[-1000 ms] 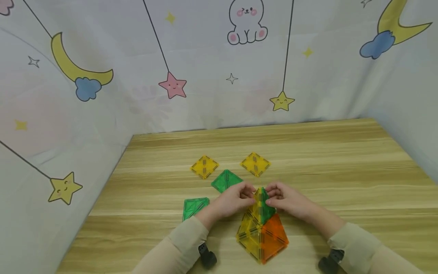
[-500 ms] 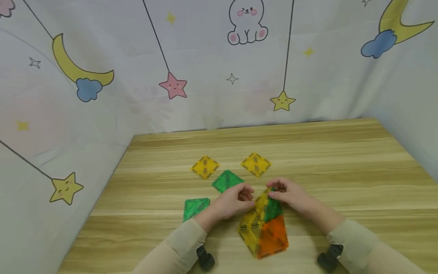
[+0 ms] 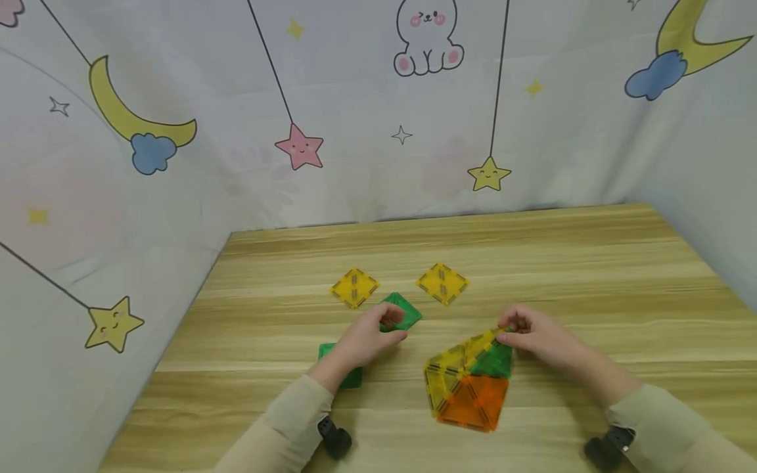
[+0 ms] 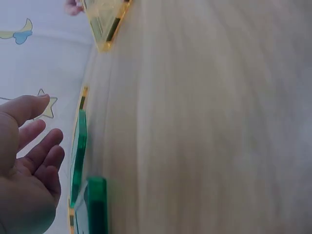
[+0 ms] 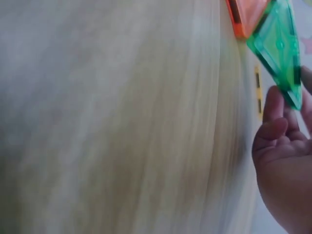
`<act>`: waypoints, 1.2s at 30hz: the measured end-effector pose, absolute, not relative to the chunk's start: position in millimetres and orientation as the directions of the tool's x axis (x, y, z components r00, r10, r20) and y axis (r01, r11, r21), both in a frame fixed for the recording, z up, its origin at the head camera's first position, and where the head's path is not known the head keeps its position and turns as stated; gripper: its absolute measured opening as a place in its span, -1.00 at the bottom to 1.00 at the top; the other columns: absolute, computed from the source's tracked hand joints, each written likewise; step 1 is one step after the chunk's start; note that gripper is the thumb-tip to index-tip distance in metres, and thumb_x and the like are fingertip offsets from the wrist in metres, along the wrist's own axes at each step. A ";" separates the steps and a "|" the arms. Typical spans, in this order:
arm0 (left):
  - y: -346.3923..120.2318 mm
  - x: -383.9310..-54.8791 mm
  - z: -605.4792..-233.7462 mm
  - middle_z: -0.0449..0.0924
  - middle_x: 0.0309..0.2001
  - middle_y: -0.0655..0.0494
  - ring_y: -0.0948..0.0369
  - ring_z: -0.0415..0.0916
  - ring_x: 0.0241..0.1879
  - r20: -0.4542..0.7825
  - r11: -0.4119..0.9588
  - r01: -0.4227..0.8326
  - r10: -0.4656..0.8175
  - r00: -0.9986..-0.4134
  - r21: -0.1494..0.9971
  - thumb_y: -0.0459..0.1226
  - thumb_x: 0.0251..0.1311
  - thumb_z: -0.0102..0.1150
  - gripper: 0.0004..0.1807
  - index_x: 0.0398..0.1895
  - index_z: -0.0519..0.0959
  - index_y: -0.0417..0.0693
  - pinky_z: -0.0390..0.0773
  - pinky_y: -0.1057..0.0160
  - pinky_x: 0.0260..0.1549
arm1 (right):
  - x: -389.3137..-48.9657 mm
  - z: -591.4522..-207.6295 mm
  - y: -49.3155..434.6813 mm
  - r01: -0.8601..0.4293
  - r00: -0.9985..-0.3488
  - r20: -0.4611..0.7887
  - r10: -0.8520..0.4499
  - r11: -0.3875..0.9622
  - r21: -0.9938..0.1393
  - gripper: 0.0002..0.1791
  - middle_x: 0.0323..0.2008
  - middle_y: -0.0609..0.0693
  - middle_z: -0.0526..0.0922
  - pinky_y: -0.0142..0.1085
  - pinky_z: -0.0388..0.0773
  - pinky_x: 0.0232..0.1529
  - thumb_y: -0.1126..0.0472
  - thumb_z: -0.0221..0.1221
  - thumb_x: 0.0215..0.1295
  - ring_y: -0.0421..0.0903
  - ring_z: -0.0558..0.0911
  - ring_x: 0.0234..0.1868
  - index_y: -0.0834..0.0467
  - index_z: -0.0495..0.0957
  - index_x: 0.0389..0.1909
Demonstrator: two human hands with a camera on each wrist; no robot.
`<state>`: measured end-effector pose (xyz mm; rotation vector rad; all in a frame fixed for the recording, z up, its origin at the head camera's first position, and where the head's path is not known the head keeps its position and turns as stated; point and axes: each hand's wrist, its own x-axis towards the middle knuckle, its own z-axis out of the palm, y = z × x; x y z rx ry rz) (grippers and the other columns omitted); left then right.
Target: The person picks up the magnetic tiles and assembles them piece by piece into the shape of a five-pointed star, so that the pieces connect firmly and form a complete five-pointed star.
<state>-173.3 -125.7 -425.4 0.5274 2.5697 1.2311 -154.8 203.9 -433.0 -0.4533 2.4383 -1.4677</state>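
The right hand (image 3: pixel 543 336) pinches the tip of the magnetic-tile build (image 3: pixel 467 387) between its fingers, probably because that green corner (image 3: pixel 495 361) offers a free edge. Left of the build, the left hand (image 3: pixel 363 338) holds nothing, its fingers loosely curved near green tiles (image 3: pixel 408 315). Yellow diamonds (image 3: pixel 355 288) lie beyond the build, likely set apart for working room. The left wrist view reveals bare space inside the left hand; the right wrist view, the tip that the head view partly hides.

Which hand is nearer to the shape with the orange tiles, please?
Right: the right hand pinches the shape at one corner; the left hand is apart, left of it.
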 end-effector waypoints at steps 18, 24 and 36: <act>-142.7 -187.2 -431.1 0.36 0.17 -0.13 -0.13 0.23 0.14 -0.037 0.832 0.273 0.330 -0.943 0.482 -0.05 0.05 0.33 -0.33 0.23 0.40 -0.06 0.18 -0.18 0.06 | -174.5 -403.2 181.6 -0.325 -0.872 -0.046 -0.488 0.646 -0.691 -0.41 -0.07 0.09 0.53 -0.18 0.46 -0.23 0.00 0.20 0.25 -0.05 0.50 -0.15 0.26 0.38 0.20; -139.1 -183.4 -431.1 0.35 0.11 -0.11 -0.12 0.26 0.09 -0.062 0.836 0.330 0.395 -0.917 0.439 0.05 0.02 0.33 -0.25 0.26 0.37 -0.05 0.15 -0.19 0.02 | -184.6 -399.0 156.5 -0.418 -0.812 -0.084 -0.578 0.675 -0.608 -0.36 -0.04 0.09 0.54 -0.06 0.46 -0.10 0.01 0.26 0.19 0.05 0.52 -0.06 0.25 0.37 0.22; -141.1 -179.9 -430.4 0.38 0.07 -0.02 0.00 0.28 0.07 -0.099 0.815 0.357 0.445 -0.890 0.457 0.08 -0.03 0.35 -0.17 0.32 0.32 -0.02 0.18 -0.11 0.05 | -200.8 -403.7 103.0 -0.456 -0.747 -0.209 -0.631 0.715 -0.530 -0.36 0.03 0.11 0.54 -0.02 0.37 0.09 0.03 0.30 0.13 0.09 0.47 0.11 0.21 0.41 0.20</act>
